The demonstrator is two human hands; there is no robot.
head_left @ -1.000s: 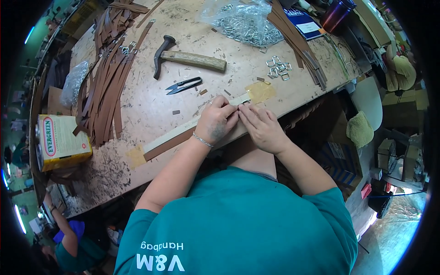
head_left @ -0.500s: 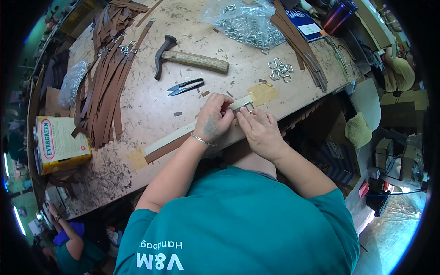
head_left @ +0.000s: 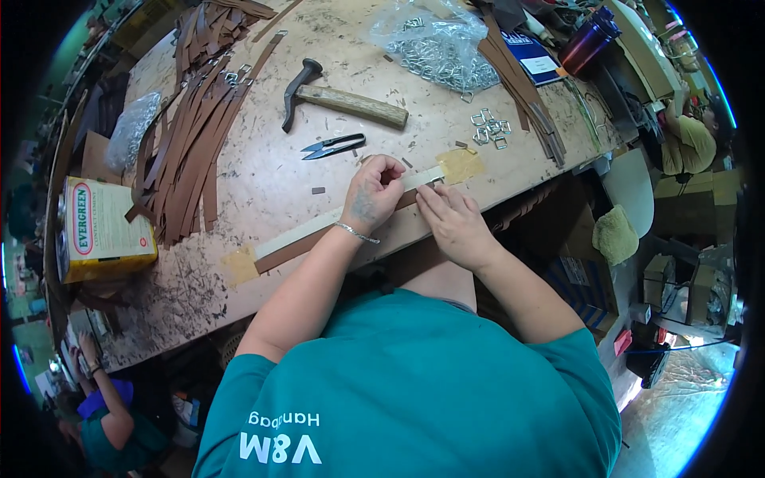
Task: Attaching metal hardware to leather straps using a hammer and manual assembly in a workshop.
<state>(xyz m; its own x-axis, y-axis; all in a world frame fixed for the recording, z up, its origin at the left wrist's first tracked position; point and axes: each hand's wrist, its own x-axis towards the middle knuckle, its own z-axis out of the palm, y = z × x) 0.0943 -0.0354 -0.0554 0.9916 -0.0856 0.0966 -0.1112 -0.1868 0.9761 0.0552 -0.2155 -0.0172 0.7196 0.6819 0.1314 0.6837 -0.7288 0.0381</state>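
A long brown leather strap (head_left: pixel 293 250) lies near the table's front edge, against a pale straight strip (head_left: pixel 299 231) held down by yellowish tape. My left hand (head_left: pixel 373 197), a bracelet at its wrist, is over the strap. Its thumb and fingers are curled together, hiding whatever is between them. On the strap's right end my right hand (head_left: pixel 458 225) lies with fingers stretched out, tips pressing down. A bit of metal at those fingertips is mostly covered. Just beyond my hands are black thread snips (head_left: pixel 335 146) and a wooden-handled hammer (head_left: pixel 351 105).
Brown straps (head_left: pixel 187 171) are heaped at left, behind a yellow-white can (head_left: pixel 107 231). Loose metal rings (head_left: pixel 490 127) lie right of the hammer, below a clear bag of metal rings (head_left: pixel 442 56). More straps (head_left: pixel 522 95) and a dark tumbler (head_left: pixel 590 40) stand farther right. A co-worker (head_left: pixel 119 422) is at lower left.
My view has shifted slightly. My left hand's fingers have lifted a little off the strap and curled in. The metal ring at my right fingertips is now more covered, with that hand lying flatter.
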